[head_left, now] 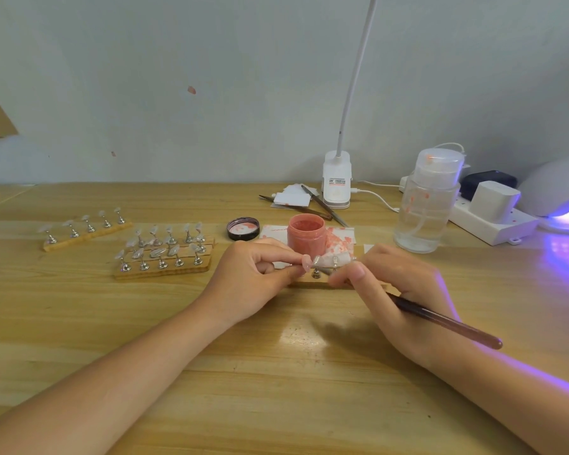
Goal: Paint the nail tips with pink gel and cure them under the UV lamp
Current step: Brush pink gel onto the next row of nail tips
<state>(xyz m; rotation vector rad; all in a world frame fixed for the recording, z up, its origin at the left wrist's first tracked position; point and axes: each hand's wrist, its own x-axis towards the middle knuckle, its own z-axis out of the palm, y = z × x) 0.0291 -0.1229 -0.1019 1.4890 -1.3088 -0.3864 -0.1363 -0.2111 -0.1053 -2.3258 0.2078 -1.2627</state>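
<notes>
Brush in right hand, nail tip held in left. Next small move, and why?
Probably stroke the brush along the nail tip. The left hand pinches the tip's stand, the right hand holds the brush with its head right at the tip, and the tip looks only partly pink. The pink gel jar stands open behind.

The worktop (pixel 276 372) is glossy pale wood. Shiny metal stands (pixel 161 257) sit on wooden strips (pixel 165 272). The bottle (pixel 424 211) is clear plastic.
</notes>
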